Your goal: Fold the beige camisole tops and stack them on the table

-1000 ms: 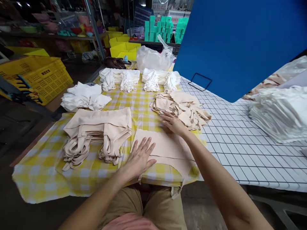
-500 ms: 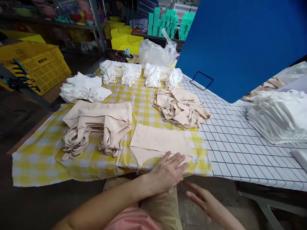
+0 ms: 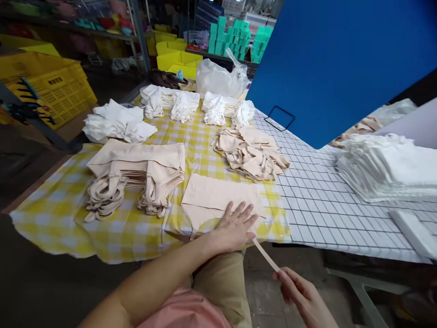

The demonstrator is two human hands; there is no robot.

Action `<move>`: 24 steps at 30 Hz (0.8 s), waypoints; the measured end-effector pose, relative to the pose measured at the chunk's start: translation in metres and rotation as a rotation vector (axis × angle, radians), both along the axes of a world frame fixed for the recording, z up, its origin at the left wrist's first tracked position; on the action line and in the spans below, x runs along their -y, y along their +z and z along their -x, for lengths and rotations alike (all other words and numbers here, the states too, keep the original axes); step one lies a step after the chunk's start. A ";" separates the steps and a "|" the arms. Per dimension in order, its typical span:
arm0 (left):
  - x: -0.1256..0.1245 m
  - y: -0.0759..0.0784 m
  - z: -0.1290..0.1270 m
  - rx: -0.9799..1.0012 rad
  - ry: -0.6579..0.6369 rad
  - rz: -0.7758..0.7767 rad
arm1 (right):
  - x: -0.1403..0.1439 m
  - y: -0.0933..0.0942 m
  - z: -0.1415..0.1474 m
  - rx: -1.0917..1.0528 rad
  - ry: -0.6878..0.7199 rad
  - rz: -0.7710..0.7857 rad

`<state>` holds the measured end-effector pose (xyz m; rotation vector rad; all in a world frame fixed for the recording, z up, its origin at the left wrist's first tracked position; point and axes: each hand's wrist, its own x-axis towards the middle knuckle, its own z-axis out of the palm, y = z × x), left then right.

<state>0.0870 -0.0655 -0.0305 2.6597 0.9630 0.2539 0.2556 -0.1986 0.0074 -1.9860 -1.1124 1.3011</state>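
Observation:
A beige garment [image 3: 218,196] lies flat on the yellow checked cloth [image 3: 201,150] at the table's near edge. My left hand [image 3: 235,225] presses flat on its lower right part, fingers spread. My right hand [image 3: 300,294] is below the table edge and pinches the end of a beige strap [image 3: 264,254] that runs taut from the garment. To the left sits a neat stack of beige garments [image 3: 136,173]. A loose heap of beige garments [image 3: 252,152] lies beyond the flat piece.
White folded pieces [image 3: 116,125] and more white bundles [image 3: 201,105] lie at the back, by a plastic bag [image 3: 218,77]. A white stack [image 3: 385,166] rests on the grid-patterned surface [image 3: 324,205]. A blue board [image 3: 341,59] stands behind. Yellow crates [image 3: 51,86] are at left.
My left hand slid from the garment's left part to its lower right. My right hand left the loose heap, dropped below the table edge and took hold of the strap, pulling it out.

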 end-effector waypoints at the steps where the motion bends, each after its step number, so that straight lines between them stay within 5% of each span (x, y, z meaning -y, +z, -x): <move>1: 0.000 -0.001 0.000 0.011 0.003 -0.006 | 0.004 0.007 -0.005 0.019 -0.021 -0.006; 11: -0.001 0.002 0.004 0.007 -0.054 0.050 | 0.029 0.049 -0.022 -0.382 -0.139 -0.219; 24: 0.001 -0.001 0.004 0.017 -0.034 -0.060 | -0.008 0.041 -0.022 -0.566 -0.506 -0.456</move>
